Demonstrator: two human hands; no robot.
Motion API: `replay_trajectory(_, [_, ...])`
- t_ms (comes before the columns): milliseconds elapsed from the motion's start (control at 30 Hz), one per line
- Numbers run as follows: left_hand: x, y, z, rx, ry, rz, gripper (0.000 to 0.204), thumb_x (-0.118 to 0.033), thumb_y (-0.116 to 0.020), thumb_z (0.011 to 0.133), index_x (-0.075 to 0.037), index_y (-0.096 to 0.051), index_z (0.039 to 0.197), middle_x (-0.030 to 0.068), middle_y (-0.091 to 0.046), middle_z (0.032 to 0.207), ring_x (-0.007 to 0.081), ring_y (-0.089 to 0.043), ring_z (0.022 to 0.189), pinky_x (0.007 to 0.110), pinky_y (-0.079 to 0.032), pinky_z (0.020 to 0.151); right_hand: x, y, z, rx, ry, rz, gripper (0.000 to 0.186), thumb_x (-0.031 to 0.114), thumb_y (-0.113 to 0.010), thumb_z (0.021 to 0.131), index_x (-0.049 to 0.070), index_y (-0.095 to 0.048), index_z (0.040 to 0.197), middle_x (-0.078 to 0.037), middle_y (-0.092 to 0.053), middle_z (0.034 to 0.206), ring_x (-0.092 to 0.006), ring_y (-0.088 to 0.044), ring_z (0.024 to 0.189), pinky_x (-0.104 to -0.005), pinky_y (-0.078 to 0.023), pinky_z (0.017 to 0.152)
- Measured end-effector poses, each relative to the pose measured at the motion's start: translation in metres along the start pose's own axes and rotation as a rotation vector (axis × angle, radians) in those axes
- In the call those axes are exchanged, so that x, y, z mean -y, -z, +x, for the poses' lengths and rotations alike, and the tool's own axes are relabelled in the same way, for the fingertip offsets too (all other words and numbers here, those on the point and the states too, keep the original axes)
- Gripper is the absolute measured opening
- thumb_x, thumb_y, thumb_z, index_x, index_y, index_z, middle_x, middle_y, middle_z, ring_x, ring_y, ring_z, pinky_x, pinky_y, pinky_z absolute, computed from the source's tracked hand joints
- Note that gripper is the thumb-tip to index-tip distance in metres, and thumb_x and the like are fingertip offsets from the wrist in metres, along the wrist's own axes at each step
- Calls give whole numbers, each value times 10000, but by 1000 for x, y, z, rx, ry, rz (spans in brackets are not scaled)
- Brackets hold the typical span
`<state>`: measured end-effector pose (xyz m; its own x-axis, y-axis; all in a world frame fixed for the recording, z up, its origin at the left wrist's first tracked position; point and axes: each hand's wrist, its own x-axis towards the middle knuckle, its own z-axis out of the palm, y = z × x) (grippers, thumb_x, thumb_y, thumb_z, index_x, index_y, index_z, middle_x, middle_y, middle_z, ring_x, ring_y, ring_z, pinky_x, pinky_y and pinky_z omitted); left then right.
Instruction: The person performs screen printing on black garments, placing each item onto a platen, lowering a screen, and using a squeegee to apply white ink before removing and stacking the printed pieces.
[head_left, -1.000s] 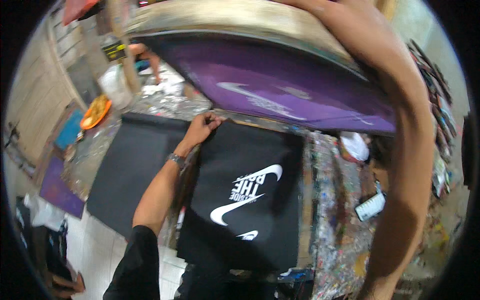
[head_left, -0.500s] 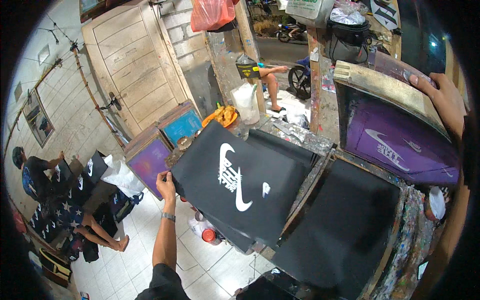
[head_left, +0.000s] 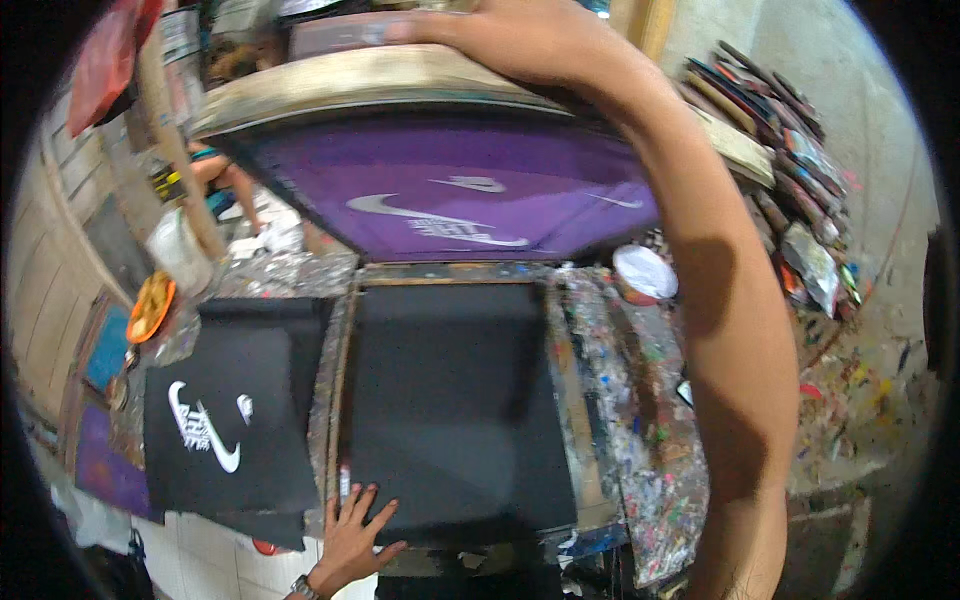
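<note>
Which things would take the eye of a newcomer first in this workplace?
Probably the big purple screen, tilted up at the top centre, with the right hand on its pale wooden edge. Below it, a plain black sheet lies in the middle, and the left hand spreads its fingers at the near left corner. At the left, a bold white print stands out on another black sheet.

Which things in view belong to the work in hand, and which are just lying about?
Part of the work:
purple-meshed screen, raised, right hand on its top edge
plain black sheet, left hand at its near left corner
printed black sheet, to the left

Seemingly apart from it:
orange dish of food
hanging red plastic bag
</note>
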<state>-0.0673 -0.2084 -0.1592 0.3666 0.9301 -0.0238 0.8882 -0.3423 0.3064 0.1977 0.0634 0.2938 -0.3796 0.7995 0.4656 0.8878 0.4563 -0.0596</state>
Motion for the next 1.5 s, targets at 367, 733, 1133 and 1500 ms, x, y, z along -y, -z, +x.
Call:
replay_trajectory(367, [-8, 1, 14, -33, -38, 14, 759, -311, -820, 743, -117, -555, 1427, 243, -347, 1586, 451, -272, 1486, 625, -163, 1191, -38, -21, 8, -182, 110, -8, 843, 753, -523, 840, -10, -722, 1135, -291, -672, 1188, -428, -649, 1134, -460, -495, 994])
replay_trajectory(733, [-5, 1, 6, -70, -101, 34, 719, -444, -744, 813, -175, -546, 1450, 249, -358, 1574, 464, -254, 1487, 622, -137, 1196, -13, -16, -30, -308, 30, -24, 743, 715, -617, 782, 65, -765, 1109, -227, -727, 1120, -372, -707, 1072, -474, -539, 946])
replay_trajectory(1133, [-108, 72, 12, -797, 85, -1386, 644, -352, -504, 1056, -2, -253, 1534, 248, -572, 1311, 309, -666, 1106, 434, -547, 927, 76, -117, -272, -12, 67, 46, 559, 579, -629, 896, 51, -666, 1074, -174, -710, 1026, -283, -658, 1080, -686, -272, 1065])
replay_trajectory(1500, [-83, -3, -33, -133, 739, -1755, 805, -457, -590, 1015, -5, -232, 1577, 247, -367, 1570, 363, -389, 1444, 456, -494, 1043, 63, -224, -356, 481, 72, 188, 370, 422, -670, 911, 137, -588, 1134, -96, -707, 785, -316, -717, 703, -464, -527, 687])
